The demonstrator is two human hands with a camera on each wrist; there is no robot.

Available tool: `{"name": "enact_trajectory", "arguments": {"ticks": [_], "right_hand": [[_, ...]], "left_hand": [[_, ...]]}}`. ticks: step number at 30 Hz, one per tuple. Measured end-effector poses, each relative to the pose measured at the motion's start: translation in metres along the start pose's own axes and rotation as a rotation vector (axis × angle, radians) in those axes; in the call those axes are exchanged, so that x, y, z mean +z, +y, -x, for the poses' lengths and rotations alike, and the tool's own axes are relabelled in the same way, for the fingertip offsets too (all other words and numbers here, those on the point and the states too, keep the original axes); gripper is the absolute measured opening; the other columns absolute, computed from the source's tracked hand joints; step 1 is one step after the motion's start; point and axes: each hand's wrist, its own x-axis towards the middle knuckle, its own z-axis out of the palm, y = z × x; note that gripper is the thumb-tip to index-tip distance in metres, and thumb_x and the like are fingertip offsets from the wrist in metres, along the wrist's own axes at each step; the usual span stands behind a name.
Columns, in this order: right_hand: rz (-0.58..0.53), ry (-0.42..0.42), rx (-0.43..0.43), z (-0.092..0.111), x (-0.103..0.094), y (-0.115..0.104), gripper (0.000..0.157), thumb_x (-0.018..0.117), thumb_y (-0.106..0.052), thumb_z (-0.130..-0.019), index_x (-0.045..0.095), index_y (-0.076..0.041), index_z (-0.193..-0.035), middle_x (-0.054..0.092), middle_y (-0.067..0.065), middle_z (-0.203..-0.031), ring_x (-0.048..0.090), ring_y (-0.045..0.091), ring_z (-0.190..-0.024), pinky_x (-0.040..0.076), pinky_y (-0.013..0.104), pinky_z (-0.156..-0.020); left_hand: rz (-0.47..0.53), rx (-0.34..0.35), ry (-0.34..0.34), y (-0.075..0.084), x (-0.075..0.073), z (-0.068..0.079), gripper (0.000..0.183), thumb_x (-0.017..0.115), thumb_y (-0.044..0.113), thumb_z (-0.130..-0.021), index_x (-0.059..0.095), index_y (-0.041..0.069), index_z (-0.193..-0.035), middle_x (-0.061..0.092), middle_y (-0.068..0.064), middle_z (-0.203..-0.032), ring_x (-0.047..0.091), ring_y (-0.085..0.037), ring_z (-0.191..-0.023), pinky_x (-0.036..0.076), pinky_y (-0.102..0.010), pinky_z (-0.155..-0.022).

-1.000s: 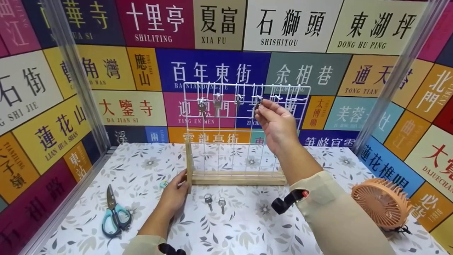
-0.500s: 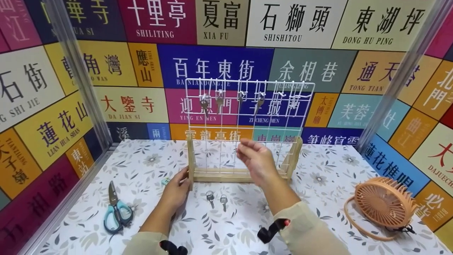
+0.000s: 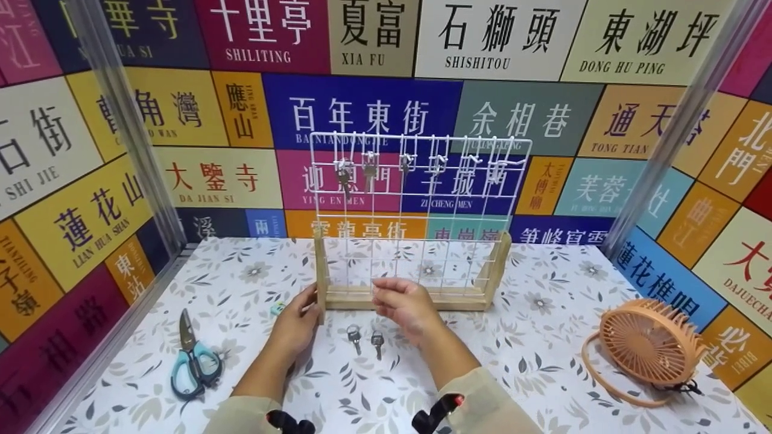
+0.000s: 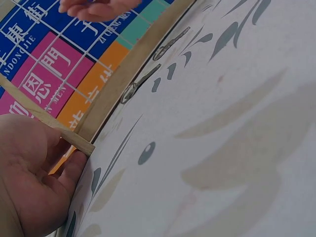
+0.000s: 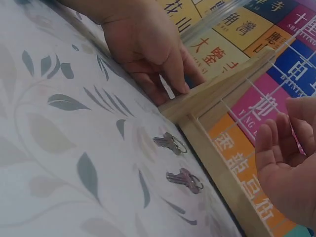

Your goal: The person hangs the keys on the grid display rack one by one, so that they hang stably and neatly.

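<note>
In the head view I lose some fingertips of the left hand (image 3: 294, 323) behind the wooden post (image 3: 320, 265) it grips. Just left of that grip, a teal thing (image 3: 277, 308) is too small for me to name. Above and to the right, the hanging keys (image 3: 344, 176) blur together. The right wrist view's edge crops the right hand (image 5: 290, 170).

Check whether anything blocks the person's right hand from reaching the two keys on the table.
Nothing visible does: only open space separates the right hand from the right key and left key. The left hand is off to the side, gripping the wooden side post.
</note>
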Motion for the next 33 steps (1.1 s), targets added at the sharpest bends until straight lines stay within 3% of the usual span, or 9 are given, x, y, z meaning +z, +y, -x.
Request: {"name": "enact_trajectory", "arguments": {"ticks": [6, 14, 20, 26, 33], "right_hand": [[0.249, -0.017, 0.071, 0.001, -0.008, 0.022, 0.040, 0.083, -0.017, -0.091, 0.075, -0.006, -0.129, 0.078, 0.003, -0.109, 0.070, 0.016, -0.083, 0.058, 0.026, -0.071], [0.539, -0.123, -0.037, -0.002, -0.022, 0.038, 0.035, 0.083, -0.012, -0.089, 0.075, -0.001, -0.122, 0.076, 0.007, -0.107, 0.066, 0.012, -0.085, 0.059, 0.025, -0.075], [0.705, -0.225, -0.057, -0.003, -0.028, 0.035, 0.042, 0.089, -0.009, -0.081, 0.076, -0.008, -0.121, 0.075, 0.008, -0.112, 0.064, 0.015, -0.092, 0.056, 0.025, -0.076], [0.798, -0.256, -0.087, -0.003, -0.027, 0.034, 0.038, 0.090, -0.006, -0.080, 0.079, -0.011, -0.116, 0.075, 0.004, -0.107, 0.062, 0.014, -0.091, 0.054, 0.025, -0.081], [0.797, -0.264, -0.079, -0.002, -0.024, 0.033, 0.033, 0.087, -0.002, -0.082, 0.081, -0.010, -0.113, 0.077, 0.003, -0.105, 0.064, 0.011, -0.091, 0.054, 0.022, -0.080]], "left_hand": [[0.021, 0.019, 0.008, -0.001, 0.001, 0.002, 0.054, 0.053, 0.023, -0.113, 0.043, 0.031, -0.165, 0.055, -0.006, -0.163, 0.052, -0.037, -0.151, 0.036, -0.056, -0.130], [0.032, 0.020, 0.010, 0.000, 0.002, 0.000, 0.055, 0.054, 0.023, -0.112, 0.043, 0.031, -0.165, 0.055, -0.006, -0.164, 0.052, -0.038, -0.151, 0.034, -0.057, -0.131], [0.030, 0.000, 0.007, 0.002, 0.002, 0.000, 0.055, 0.054, 0.025, -0.112, 0.041, 0.033, -0.166, 0.053, -0.005, -0.165, 0.049, -0.038, -0.153, 0.032, -0.058, -0.131], [0.022, -0.017, 0.001, 0.001, 0.002, -0.001, 0.055, 0.052, 0.026, -0.113, 0.041, 0.036, -0.165, 0.051, -0.004, -0.167, 0.048, -0.038, -0.154, 0.031, -0.060, -0.132], [0.027, -0.013, -0.008, 0.001, 0.001, -0.001, 0.055, 0.051, 0.027, -0.113, 0.039, 0.035, -0.166, 0.049, -0.005, -0.168, 0.050, -0.038, -0.153, 0.034, -0.058, -0.131]]}}
